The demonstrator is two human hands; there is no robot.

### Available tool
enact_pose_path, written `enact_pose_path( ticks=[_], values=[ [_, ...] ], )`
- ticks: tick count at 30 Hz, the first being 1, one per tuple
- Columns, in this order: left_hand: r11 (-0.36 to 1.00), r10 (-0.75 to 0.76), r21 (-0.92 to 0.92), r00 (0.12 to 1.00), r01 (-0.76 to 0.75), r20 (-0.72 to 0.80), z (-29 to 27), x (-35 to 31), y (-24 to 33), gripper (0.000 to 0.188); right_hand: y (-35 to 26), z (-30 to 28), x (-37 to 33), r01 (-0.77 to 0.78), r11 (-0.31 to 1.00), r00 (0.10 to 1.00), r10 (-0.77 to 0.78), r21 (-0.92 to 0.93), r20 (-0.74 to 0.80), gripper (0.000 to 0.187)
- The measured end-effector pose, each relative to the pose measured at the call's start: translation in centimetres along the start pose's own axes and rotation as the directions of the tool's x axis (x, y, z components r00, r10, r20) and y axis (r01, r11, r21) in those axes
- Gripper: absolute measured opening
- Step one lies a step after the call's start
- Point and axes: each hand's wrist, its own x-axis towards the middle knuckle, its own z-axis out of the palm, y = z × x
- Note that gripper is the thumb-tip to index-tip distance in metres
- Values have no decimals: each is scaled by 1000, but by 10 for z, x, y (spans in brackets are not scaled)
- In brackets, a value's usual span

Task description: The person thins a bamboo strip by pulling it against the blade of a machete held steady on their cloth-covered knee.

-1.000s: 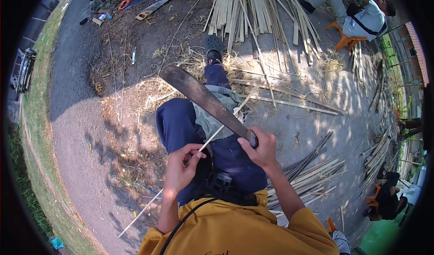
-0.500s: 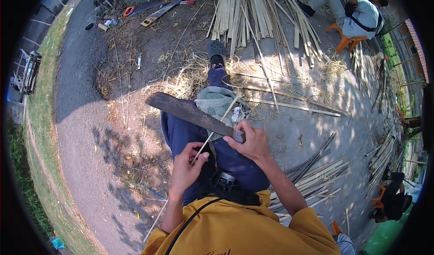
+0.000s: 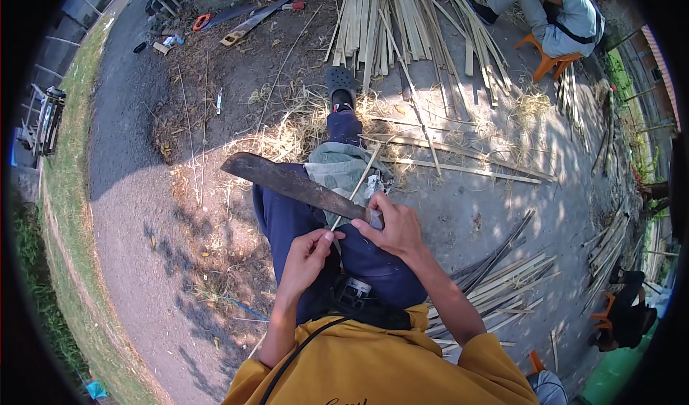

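Observation:
In my right hand (image 3: 395,227) is the short handle of a machete, fingers wrapped round it. The dark, worn blade (image 3: 283,184) points to the far left, crossing above my thigh. A thin pale bamboo strip (image 3: 369,169) runs slantwise under the blade, its far end over a grey-green cloth (image 3: 334,162) on my leg. My left hand (image 3: 307,258) pinches this strip between thumb and fingers, just on the near side of the blade. The strip's tail passes down beneath my left forearm.
Long split bamboo strips (image 3: 391,28) lie heaped ahead, with another pile (image 3: 495,290) at my right. Fibre shavings (image 3: 287,136) surround my foot. Two saws (image 3: 262,19) rest on the ground at far left. A person (image 3: 567,21) sits on an orange stool at far right.
My left hand has slid up along the strip, closer to the blade. The machete has shifted slightly left and nearer to me, still in my right hand.

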Motion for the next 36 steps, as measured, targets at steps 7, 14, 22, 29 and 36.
enact_pose_path(
  ticks=[7, 14, 22, 29, 36],
  values=[
    [873, 191, 485, 953, -55, -234, 14, -6, 4, 36, -2, 2, 2, 0, 997, 1000, 2, -83, 19, 55],
    [720, 457, 682, 826, -128, -329, 20, -8, 8, 29, -5, 1, 2, 32, 989, 999, -37, -143, -37, 56],
    [993, 115, 11, 982, -114, -148, 7, 0, -11, 15, 2, 5, 0, 103, 990, 991, -110, -96, -81, 57],
    [966, 17, -257, 998, -32, -61, 3, 2, -10, 16, 0, 4, 1, 93, 993, 992, -98, -72, -76, 56],
    [956, -29, -293, 1000, 29, 3, 2, 4, -7, 15, 0, 1, 2, 59, 998, 998, -60, -37, -29, 55]
  ],
)
